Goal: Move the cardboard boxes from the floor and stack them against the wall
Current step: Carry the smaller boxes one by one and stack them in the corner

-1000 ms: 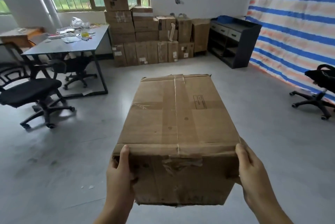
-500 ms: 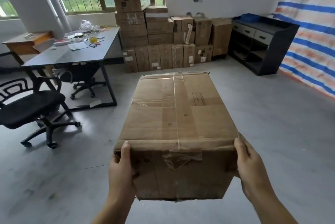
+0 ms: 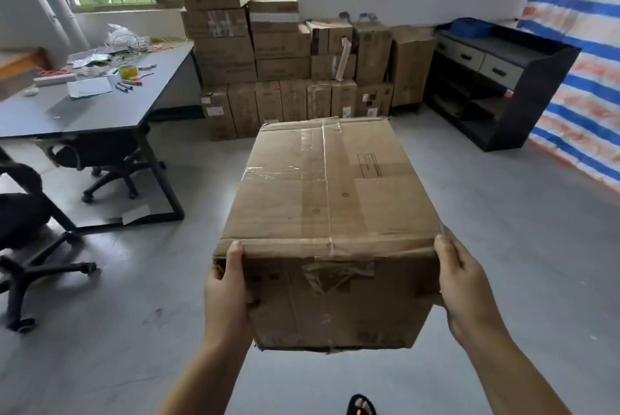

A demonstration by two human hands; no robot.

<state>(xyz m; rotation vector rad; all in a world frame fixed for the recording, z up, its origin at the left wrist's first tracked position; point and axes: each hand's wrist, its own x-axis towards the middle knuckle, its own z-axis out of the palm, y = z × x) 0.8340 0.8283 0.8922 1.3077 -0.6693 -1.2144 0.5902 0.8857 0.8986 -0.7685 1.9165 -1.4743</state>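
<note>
Cardboard box is held above the grey floor, facing the stacked boxes by the wall; left hand and right hand grip its near corners, thumbs on top, fingers hidden round the sides

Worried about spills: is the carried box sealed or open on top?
Sealed: clear tape runs along the closed top flaps of the carried box.

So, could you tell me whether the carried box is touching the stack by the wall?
Apart. The head view shows bare grey floor between the carried box and the stack, with the far edge short of the bottom row.
</note>
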